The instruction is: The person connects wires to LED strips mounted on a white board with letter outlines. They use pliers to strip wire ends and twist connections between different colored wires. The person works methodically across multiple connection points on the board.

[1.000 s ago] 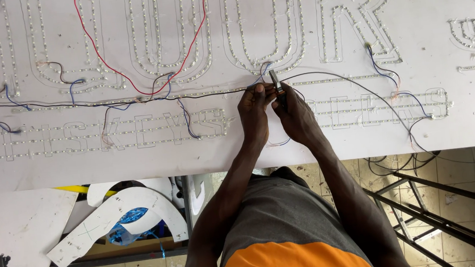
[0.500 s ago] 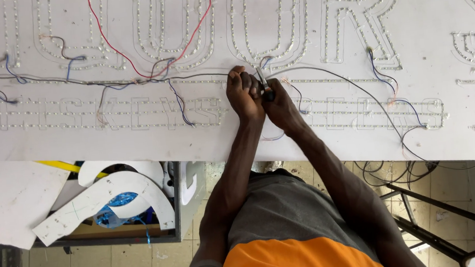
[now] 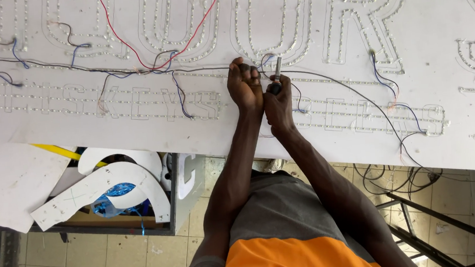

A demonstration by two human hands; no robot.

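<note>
A big white sign board (image 3: 307,9) lies flat, with letter outlines made of rows of small lights. Thin black, blue and red wires (image 3: 130,57) run across it. My left hand (image 3: 244,85) is closed as a fist on a thin dark wire near the board's middle. My right hand (image 3: 278,103) presses against it and grips a small tool with a metal tip (image 3: 277,69) that points away from me. A black wire (image 3: 353,90) leads off from the hands toward the right.
Below the board's near edge on the left, white cut-out letter shapes (image 3: 100,186) and a blue bundle lie on a low box (image 3: 175,206). The floor is tiled. A dark metal frame (image 3: 426,231) and loose cables (image 3: 388,178) sit at the lower right.
Both hands have shifted slightly up the board and closed tighter together. The tool's metal tip now stands clear above my right hand. The view has moved a little.
</note>
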